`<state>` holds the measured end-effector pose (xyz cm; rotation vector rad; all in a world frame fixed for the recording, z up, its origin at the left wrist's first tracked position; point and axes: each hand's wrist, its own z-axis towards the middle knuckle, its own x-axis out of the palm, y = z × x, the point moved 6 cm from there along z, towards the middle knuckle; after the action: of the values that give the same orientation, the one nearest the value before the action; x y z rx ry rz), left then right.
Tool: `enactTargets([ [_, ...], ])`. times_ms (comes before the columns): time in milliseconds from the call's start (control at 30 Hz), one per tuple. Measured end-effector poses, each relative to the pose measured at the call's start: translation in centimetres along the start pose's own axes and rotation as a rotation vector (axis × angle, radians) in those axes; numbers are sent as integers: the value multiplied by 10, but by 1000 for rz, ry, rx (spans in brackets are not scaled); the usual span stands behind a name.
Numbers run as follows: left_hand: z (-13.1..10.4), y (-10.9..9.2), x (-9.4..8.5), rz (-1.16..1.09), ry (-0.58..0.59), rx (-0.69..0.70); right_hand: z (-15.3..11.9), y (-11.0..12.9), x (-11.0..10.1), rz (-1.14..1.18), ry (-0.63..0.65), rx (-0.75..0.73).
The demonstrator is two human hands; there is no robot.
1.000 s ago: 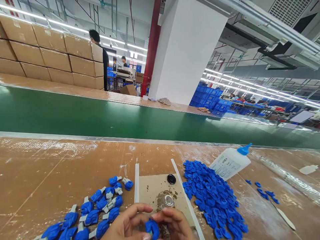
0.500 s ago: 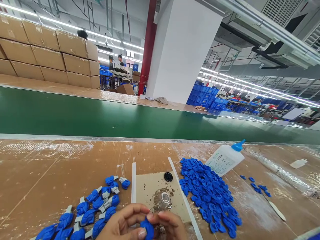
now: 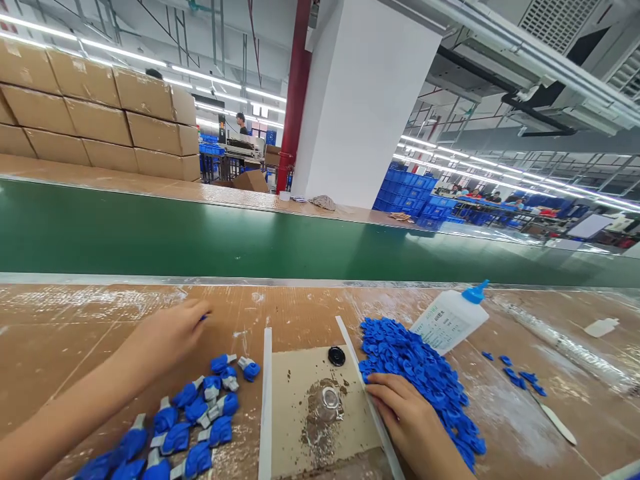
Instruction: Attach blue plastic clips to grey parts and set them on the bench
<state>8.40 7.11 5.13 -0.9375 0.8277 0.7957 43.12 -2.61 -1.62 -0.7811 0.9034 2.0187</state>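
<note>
My left hand (image 3: 167,337) reaches forward over the brown table, past the far end of a row of assembled blue-and-grey parts (image 3: 197,417). A sliver of blue shows at its fingertips, so it grips a small blue part. My right hand (image 3: 403,410) rests palm down on the near edge of a heap of loose blue plastic pieces (image 3: 417,373), fingers bent into the heap. Between the hands lies a cardboard square (image 3: 315,407) with a glue-stained patch, a small clear dish (image 3: 329,397) and a black cap (image 3: 337,355).
A white glue bottle with a blue nozzle (image 3: 450,320) lies behind the heap. A few blue pieces (image 3: 520,377) and a flat stick (image 3: 557,423) lie to the right. A green conveyor belt (image 3: 250,240) runs across behind the table. Stacked cartons and a person stand far off.
My hands were together near the bottom edge, holding one blue part. Now they have separated: the left moved forward and left with the part, the right moved onto the blue heap.
</note>
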Motion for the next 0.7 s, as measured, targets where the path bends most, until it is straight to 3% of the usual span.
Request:
enactTargets([
  [100, 9, 40, -12, 238, 18, -33, 0, -14, 11, -56, 146, -63],
  [200, 6, 47, -11, 252, 60, -28, -5, -16, 17, -79, 198, -47],
  [300, 5, 18, 2, 179, 123, 60, -10, -13, 15, -64, 196, -63],
  [433, 0, -34, 34, 13, 276, 226, -15, -11, 6, -45, 204, -111],
  [533, -10, -52, 56, -48, 367, 291, -14, -14, -2, -66, 177, -70],
  [600, -16, -55, 63, -78, 338, 308, -12, -13, 0, -71, 216, -57],
  [700, -25, -54, 58, -162, 193, 301, -9, -6, 7, -64, 306, -47],
])
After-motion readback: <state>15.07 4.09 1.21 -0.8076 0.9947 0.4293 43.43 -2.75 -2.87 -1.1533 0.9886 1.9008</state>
